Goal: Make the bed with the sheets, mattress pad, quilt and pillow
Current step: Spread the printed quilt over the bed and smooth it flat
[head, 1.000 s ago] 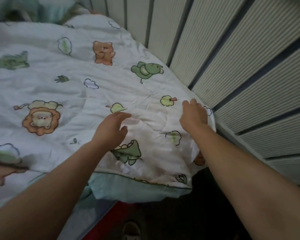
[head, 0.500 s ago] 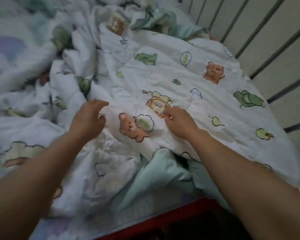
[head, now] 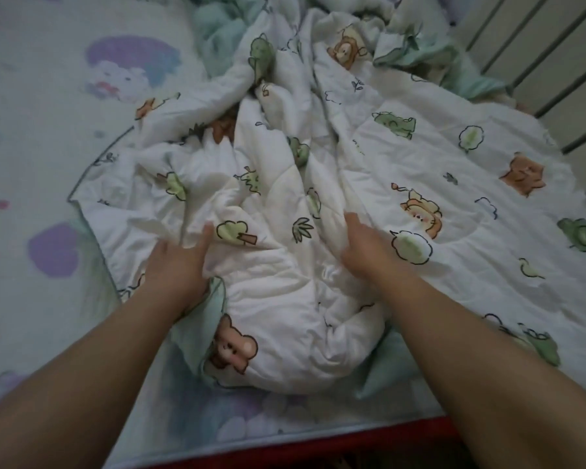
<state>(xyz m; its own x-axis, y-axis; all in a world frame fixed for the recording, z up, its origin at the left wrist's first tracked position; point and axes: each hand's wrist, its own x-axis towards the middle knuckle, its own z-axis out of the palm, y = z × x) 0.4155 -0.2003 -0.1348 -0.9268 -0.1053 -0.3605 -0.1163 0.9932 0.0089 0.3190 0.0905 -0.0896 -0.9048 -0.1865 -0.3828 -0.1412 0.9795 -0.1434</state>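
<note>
Two hands and three bedding items, entered as found.

1. Quilt (head: 437, 184): white with an animal print. It lies on the bed, its right part spread flat up to the ribbed wall panel (head: 562, 82). The middle and far parts are heaped in folds.
2. Mint-green underside (head: 197, 319): turned up at the near fold, so that edge is probably doubled over.
3. Sheet (head: 48, 130): purple-heart print, uncovered on the left and along the near red bed edge (head: 369, 438).
4. Left hand (head: 176, 262): fingers stretched out and laid on the left of the near bunch.
5. Right hand (head: 362, 245): on the right of the same bunch and blurred, so I cannot tell whether it grips.

The hands sit on either side of the heap, probably to spread it left over the bare sheet.
</note>
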